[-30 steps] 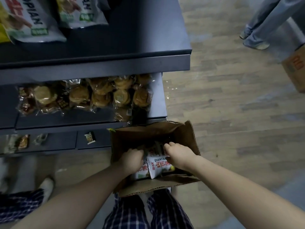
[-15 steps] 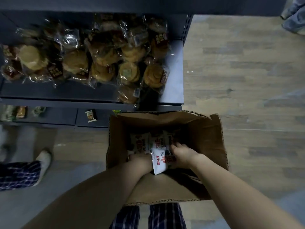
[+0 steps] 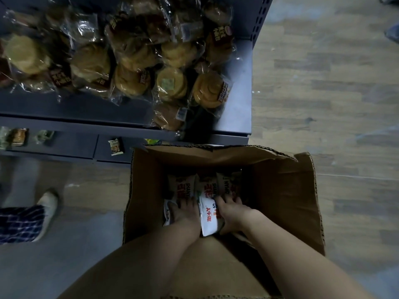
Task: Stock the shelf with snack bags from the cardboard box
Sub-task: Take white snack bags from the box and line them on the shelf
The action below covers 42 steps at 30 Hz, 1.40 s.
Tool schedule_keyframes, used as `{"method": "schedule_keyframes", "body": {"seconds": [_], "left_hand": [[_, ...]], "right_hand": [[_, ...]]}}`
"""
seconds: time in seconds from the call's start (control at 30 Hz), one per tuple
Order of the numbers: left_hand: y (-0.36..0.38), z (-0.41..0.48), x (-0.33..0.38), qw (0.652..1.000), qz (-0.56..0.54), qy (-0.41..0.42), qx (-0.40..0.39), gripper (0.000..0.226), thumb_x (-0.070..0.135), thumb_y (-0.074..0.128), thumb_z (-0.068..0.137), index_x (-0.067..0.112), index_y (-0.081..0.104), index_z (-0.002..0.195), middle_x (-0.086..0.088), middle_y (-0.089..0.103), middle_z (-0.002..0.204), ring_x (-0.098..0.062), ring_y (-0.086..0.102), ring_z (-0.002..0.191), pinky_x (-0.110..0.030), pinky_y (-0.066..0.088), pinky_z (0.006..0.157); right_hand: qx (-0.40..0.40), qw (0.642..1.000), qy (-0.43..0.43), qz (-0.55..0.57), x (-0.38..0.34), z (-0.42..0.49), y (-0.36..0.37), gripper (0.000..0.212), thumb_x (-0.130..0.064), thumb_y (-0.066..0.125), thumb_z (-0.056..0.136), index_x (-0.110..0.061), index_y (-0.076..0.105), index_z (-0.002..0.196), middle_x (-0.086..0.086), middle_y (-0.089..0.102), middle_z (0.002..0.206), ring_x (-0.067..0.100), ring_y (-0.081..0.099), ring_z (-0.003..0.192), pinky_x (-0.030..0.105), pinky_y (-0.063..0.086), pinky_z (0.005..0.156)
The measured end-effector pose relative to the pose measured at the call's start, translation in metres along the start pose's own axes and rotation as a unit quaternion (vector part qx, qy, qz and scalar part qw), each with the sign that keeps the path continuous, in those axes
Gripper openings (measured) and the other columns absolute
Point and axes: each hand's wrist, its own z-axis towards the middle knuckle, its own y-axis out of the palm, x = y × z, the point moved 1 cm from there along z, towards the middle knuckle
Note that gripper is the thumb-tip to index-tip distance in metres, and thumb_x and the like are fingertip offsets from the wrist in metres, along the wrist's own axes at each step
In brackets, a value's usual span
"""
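An open cardboard box (image 3: pixel 285 190) stands on the floor against the dark shelf unit (image 3: pixel 235 117). Inside it lie several white snack bags (image 3: pixel 183 186) with red print. Both my hands are down in the box. My right hand (image 3: pixel 232 214) grips the right side of a white snack bag (image 3: pixel 208 219) that stands on edge between my hands. My left hand (image 3: pixel 183 214) presses against that bag's left side and lies on another white bag; its fingertips are hidden among the bags.
The shelf above the box holds several wrapped buns in clear plastic (image 3: pixel 129 61). The lowest shelf has small packets (image 3: pixel 116 146). A white shoe and plaid trouser leg (image 3: pixel 46 206) are on the floor to the left. Wooden floor (image 3: pixel 334 93) lies to the right.
The view has tilted down and closer to the box. Both hands have sunk deeper among the bags and closed in on the upright white bag.
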Motion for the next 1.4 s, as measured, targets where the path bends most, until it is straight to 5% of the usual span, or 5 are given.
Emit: {"method": "schedule_keyframes", "body": {"seconds": [0.37,0.63,0.83,1.2,1.4], "left_hand": [[-0.009,-0.004,-0.01,0.995,-0.037,-0.007,0.089,0.062,0.024,0.043,0.095,0.013,0.015,0.149,-0.013,0.028,0.15,-0.031,0.025,0.139,-0.043,0.022,0.112],[-0.032,-0.035,-0.015,0.969,-0.21,-0.074,0.104,0.047,0.024,0.045,0.092,0.021,0.037,0.138,-0.005,0.044,0.141,-0.023,0.04,0.131,-0.037,0.032,0.103],[-0.058,-0.063,-0.03,0.891,-0.43,-0.099,0.11,0.048,0.026,0.05,0.089,0.023,0.041,0.137,-0.009,0.04,0.143,-0.032,0.033,0.132,-0.038,0.027,0.108],[-0.107,-0.178,-0.051,0.685,-0.682,0.241,0.089,0.066,-0.002,0.062,0.082,0.029,0.037,0.135,0.004,0.06,0.116,-0.014,0.058,0.105,-0.034,0.05,0.09],[-0.125,-0.23,-0.049,0.637,-0.694,0.329,-0.066,0.09,0.078,0.067,0.05,0.051,0.032,0.129,0.006,0.057,0.128,-0.021,0.062,0.11,-0.051,0.054,0.083]], "right_hand": [[0.09,0.988,-0.013,0.128,0.009,-0.006,-0.017,0.08,-0.049,0.074,0.073,-0.021,0.036,0.138,0.007,0.047,0.138,0.029,0.046,0.125,0.032,0.04,0.098],[0.174,0.894,0.008,0.412,0.007,-0.05,-0.05,0.035,-0.006,0.065,0.083,-0.009,0.054,0.115,0.01,0.061,0.11,0.026,0.06,0.106,0.032,0.052,0.088],[0.141,0.825,-0.019,0.547,0.012,-0.104,-0.068,0.049,-0.008,0.062,0.072,-0.011,0.045,0.118,0.005,0.06,0.099,0.013,0.058,0.082,0.018,0.047,0.059],[0.028,0.731,-0.077,0.678,-0.007,-0.198,-0.08,0.046,-0.041,0.05,0.087,-0.019,0.055,0.128,0.011,0.064,0.125,0.032,0.057,0.12,0.055,0.035,0.107],[0.068,0.662,-0.127,0.736,-0.029,-0.24,-0.091,0.068,-0.071,0.058,0.077,-0.018,0.069,0.119,0.014,0.066,0.122,0.029,0.064,0.112,0.039,0.05,0.096]]}}
